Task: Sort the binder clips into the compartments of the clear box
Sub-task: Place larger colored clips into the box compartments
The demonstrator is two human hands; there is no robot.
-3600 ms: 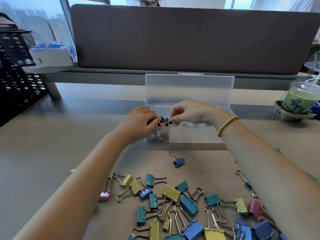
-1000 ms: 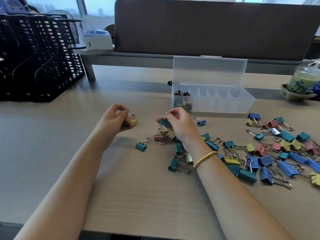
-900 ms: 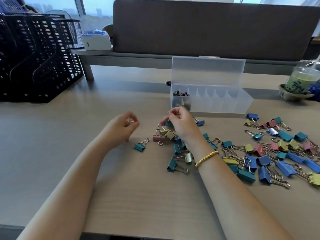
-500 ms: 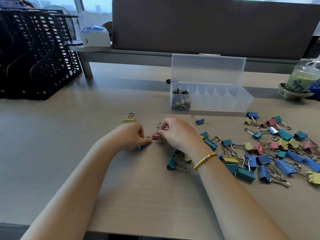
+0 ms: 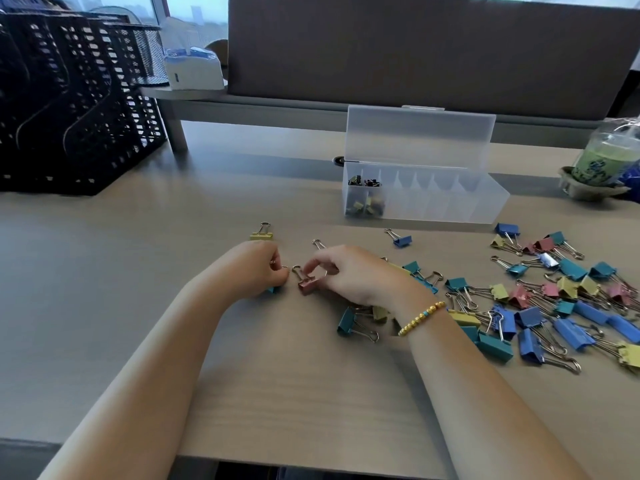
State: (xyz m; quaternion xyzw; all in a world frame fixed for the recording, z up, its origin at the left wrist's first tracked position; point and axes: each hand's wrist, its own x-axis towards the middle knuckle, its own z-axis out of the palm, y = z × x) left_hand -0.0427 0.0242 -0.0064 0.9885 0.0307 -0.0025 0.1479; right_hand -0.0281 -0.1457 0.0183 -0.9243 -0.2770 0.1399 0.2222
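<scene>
2 hands [image 5: 254, 268] pinch clips; cup [image 5: 602, 167] label writing is unreadable.

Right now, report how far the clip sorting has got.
Barely started. Done: only the leftmost compartment of the clear box holds small clips; the others look empty. In hand: the right hand pinches a pink binder clip on the table, and the left hand grips a teal clip. Left: the big mixed pile and a lone yellow clip.
</scene>
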